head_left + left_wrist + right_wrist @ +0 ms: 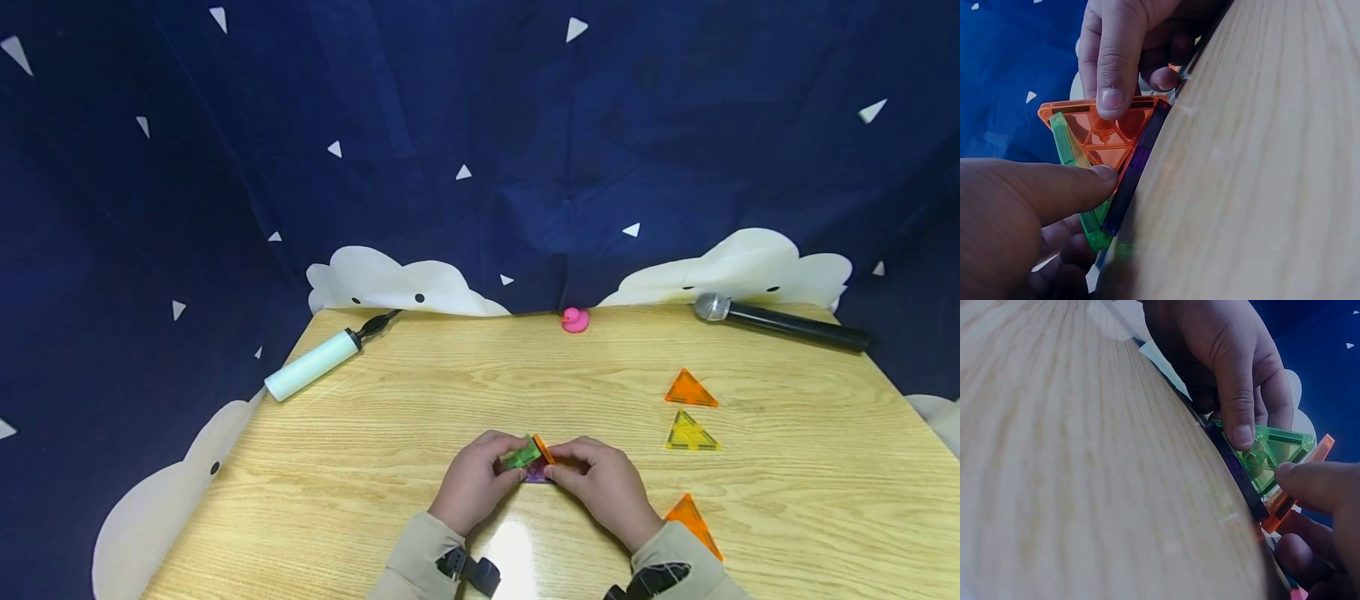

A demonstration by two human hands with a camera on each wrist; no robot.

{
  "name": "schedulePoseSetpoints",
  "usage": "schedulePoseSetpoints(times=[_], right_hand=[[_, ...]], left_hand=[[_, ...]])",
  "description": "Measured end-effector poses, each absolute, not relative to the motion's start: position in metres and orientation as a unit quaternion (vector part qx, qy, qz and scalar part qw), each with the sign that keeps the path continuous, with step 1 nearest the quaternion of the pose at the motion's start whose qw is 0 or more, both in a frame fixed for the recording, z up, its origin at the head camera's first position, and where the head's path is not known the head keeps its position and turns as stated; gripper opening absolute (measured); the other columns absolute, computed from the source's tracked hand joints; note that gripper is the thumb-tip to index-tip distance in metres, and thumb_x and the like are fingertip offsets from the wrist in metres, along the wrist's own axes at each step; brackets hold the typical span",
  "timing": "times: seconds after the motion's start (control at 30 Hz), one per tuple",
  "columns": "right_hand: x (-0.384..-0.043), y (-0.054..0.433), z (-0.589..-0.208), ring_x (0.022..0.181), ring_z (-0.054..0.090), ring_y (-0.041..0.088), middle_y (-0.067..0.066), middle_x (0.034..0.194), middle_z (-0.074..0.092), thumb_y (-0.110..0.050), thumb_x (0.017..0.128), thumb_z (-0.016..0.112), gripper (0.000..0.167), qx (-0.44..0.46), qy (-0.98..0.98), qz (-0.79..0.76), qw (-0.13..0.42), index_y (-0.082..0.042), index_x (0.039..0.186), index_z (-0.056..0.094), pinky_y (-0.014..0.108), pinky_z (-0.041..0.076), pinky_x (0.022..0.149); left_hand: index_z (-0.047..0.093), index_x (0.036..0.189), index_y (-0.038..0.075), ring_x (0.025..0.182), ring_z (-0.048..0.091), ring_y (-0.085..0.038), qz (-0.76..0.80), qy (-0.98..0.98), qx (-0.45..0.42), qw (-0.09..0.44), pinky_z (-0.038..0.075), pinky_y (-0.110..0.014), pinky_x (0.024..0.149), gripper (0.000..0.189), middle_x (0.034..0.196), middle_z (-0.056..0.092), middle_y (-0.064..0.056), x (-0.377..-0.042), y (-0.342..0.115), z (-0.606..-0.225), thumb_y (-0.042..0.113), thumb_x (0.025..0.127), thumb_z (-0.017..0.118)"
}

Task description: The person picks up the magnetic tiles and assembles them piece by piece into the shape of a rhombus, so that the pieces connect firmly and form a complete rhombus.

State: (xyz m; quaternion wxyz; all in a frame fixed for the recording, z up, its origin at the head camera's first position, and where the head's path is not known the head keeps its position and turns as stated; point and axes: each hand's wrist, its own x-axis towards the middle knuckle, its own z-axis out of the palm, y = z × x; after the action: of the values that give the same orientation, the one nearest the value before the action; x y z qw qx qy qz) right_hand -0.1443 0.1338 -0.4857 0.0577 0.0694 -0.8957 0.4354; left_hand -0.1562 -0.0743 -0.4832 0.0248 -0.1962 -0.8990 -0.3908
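Near the front middle of the table, a purple magnetic tile (536, 473) lies flat between the two hands. My left hand (472, 482) pinches a green triangular magnetic tile (1266, 440) that leans up from the purple one. Opposite it, my right hand (609, 490) pinches an orange triangular magnetic tile (1107, 134) between thumb and fingers, standing tilted beside the green tile. In the left wrist view the green and orange edges meet the purple tile's edge low at the table. Fingers hide parts of both raised tiles.
To the right lie a yellow triangle tile (692, 432), an orange triangle tile (690, 390) and another orange tile (694, 525) by the right sleeve. A pink duck (575, 320), a microphone (783, 322) and a hand pump (318, 365) sit farther back, before a blue curtain (450, 100).
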Motion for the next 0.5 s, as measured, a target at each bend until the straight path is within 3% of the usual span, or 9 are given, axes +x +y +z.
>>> schedulePoseSetpoints(times=[0.5], right_hand=[[-0.1444,0.1335,-0.4861,0.07,0.053,0.004,-0.019,0.087,0.067,-0.021,0.077,0.088,0.022,0.066,-0.895,0.439,0.051,-0.03,0.096,0.078,0.024,0.043,0.063]], left_hand=[[0.072,0.122,0.017,0.076,0.055,-0.003,-0.387,-0.9,-0.198,0.024,0.046,-0.02,0.066,0.039,0.115,0.067,0.002,-0.1557,-0.0732,-0.48,0.011,0.085,0.08]])
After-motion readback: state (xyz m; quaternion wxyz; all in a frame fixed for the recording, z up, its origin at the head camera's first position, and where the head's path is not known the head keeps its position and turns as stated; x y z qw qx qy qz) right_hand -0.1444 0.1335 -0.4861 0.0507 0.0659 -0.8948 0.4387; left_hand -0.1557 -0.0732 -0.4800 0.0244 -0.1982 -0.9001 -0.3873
